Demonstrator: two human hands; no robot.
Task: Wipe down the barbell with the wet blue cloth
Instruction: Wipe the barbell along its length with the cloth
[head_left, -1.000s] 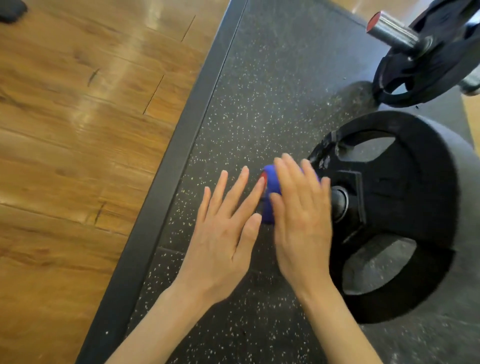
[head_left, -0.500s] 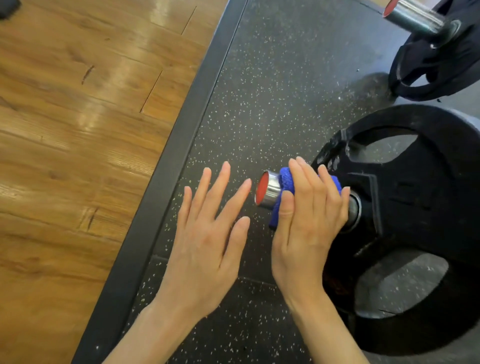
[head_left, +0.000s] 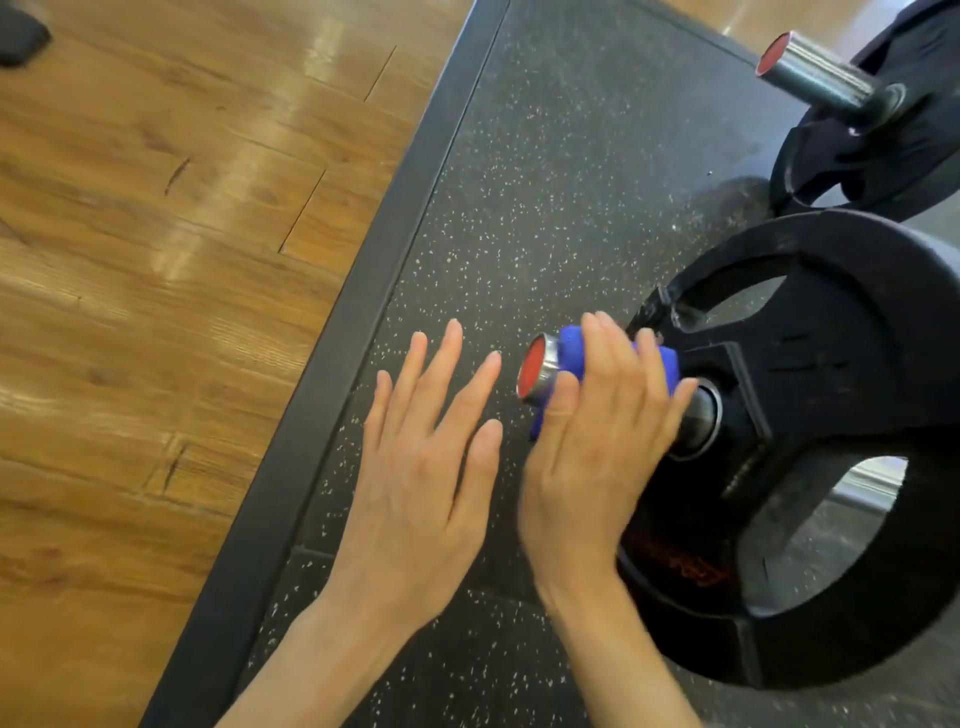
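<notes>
The barbell sleeve, steel with a red end cap, sticks out to the left of a large black weight plate. The blue cloth is wrapped round the sleeve. My right hand grips the cloth and the sleeve under it, fingers curled over the top, thumb near the end cap. My left hand hovers just left of the sleeve's end with straight, spread fingers and holds nothing. The barbell's shaft behind the plate is mostly hidden.
A second barbell sleeve with black plates lies at the top right. Both rest on black speckled rubber matting with a dark border strip. Wooden floor spreads to the left.
My right hand slid the cloth along the sleeve from its end toward the plate, uncovering the red end cap. My left hand drew back slightly from the end.
</notes>
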